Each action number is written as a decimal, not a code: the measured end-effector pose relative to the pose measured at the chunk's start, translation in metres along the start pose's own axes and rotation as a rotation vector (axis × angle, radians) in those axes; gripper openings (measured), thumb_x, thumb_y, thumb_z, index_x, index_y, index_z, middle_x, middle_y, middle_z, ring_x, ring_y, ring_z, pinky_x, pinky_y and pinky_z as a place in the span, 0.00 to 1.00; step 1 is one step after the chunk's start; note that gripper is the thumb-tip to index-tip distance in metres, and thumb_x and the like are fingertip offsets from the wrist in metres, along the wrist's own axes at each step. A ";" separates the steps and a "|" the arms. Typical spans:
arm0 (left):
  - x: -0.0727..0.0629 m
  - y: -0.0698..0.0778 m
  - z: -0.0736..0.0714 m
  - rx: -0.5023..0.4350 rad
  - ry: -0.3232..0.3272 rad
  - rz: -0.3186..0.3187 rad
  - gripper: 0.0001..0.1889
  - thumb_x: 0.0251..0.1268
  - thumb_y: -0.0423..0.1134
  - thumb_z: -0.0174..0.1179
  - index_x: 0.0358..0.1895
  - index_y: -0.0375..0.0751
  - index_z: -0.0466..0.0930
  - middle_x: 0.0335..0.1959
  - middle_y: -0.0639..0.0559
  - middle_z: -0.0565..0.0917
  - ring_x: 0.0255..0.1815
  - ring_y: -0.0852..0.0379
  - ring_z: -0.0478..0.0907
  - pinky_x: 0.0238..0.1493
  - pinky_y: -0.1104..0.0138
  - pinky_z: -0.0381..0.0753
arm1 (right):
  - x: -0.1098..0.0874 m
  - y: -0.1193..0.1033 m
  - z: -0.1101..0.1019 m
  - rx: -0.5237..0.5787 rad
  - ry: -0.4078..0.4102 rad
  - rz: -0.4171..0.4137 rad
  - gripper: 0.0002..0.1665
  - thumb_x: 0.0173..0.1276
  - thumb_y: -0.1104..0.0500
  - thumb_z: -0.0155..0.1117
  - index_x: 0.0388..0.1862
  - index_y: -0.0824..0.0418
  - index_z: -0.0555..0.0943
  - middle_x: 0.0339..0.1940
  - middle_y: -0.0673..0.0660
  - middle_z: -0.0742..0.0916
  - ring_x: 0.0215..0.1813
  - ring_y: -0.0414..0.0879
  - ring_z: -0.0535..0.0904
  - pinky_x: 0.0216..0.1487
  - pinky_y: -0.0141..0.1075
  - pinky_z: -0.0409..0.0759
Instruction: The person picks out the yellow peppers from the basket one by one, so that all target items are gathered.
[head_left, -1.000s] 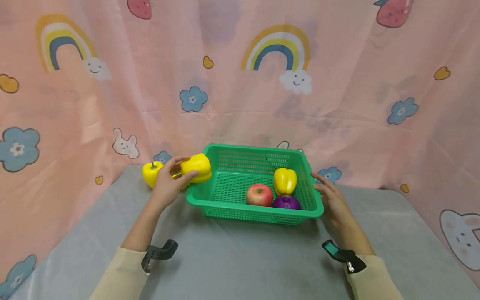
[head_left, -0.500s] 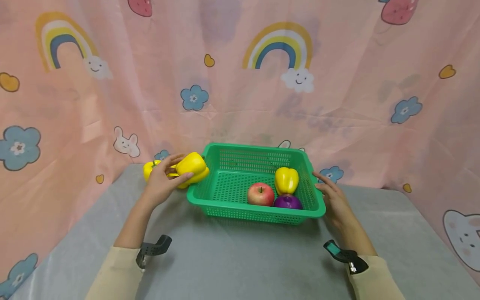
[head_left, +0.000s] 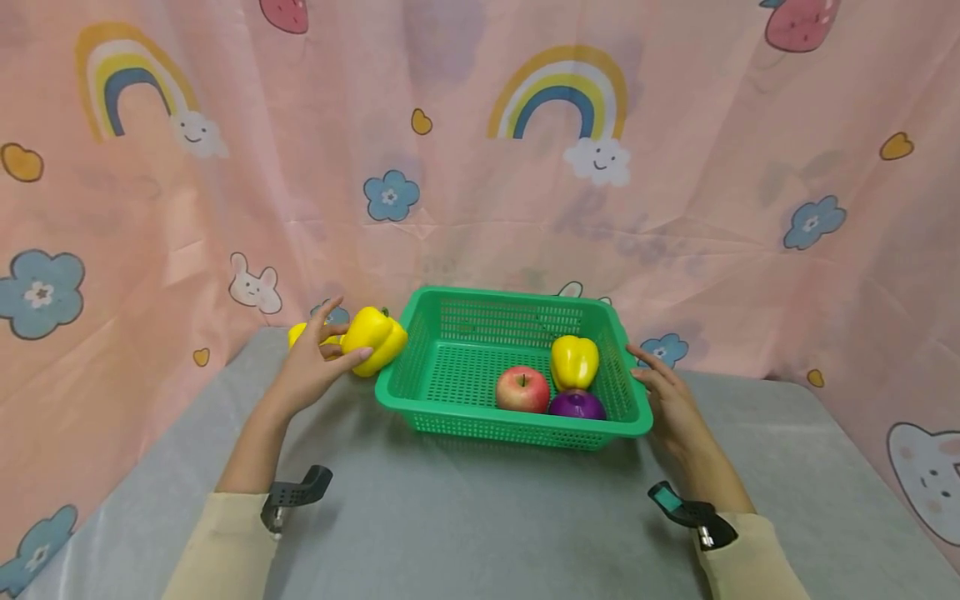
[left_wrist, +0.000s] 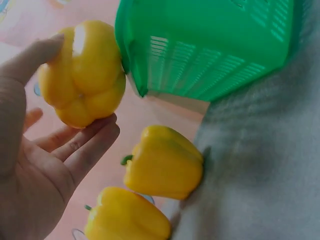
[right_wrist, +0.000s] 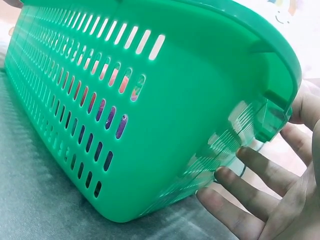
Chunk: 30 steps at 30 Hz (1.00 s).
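Observation:
My left hand [head_left: 306, 367] holds a yellow bell pepper [head_left: 375, 342] between thumb and fingertips, just outside the basket's left end. In the left wrist view the thumb lies on one side of this pepper [left_wrist: 82, 72] and fingertips touch the opposite side. Two more yellow bell peppers, a nearer one [left_wrist: 165, 162] and another [left_wrist: 127, 217], sit on the table beyond that hand. My right hand [head_left: 675, 412] touches the right end of the green plastic basket [head_left: 510, 423], fingers spread and loosely extended along its wall [right_wrist: 200, 100].
Inside the basket's right half lie a red apple [head_left: 522, 389], a yellow bell pepper [head_left: 574, 362] and a purple round vegetable [head_left: 577, 405], perhaps an onion. Grey cloth covers the table [head_left: 480, 517]. A pink printed curtain [head_left: 480, 250] hangs behind it.
My left hand has moved left, carrying the bell pepper away from over the basket's left rim. The pepper has turned stem upward, and one finger has lifted off it. My right hand stays put.

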<state>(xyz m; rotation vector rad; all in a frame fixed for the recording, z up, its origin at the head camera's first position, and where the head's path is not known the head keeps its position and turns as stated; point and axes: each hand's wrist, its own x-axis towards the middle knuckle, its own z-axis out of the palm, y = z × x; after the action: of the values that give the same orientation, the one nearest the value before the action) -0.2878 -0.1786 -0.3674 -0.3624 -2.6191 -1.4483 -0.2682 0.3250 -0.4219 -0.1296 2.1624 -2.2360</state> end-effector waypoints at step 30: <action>0.002 -0.001 0.010 -0.056 0.063 0.055 0.31 0.67 0.42 0.66 0.71 0.43 0.65 0.69 0.39 0.68 0.60 0.38 0.76 0.60 0.55 0.82 | 0.001 0.000 0.000 0.013 0.001 -0.006 0.36 0.82 0.52 0.50 0.83 0.55 0.54 0.54 0.41 0.80 0.46 0.34 0.85 0.45 0.28 0.86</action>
<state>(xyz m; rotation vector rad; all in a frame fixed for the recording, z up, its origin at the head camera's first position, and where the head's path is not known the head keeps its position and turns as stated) -0.2899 -0.1700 -0.3729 -0.3854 -2.5043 -1.4925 -0.2690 0.3252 -0.4218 -0.1350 2.1508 -2.2536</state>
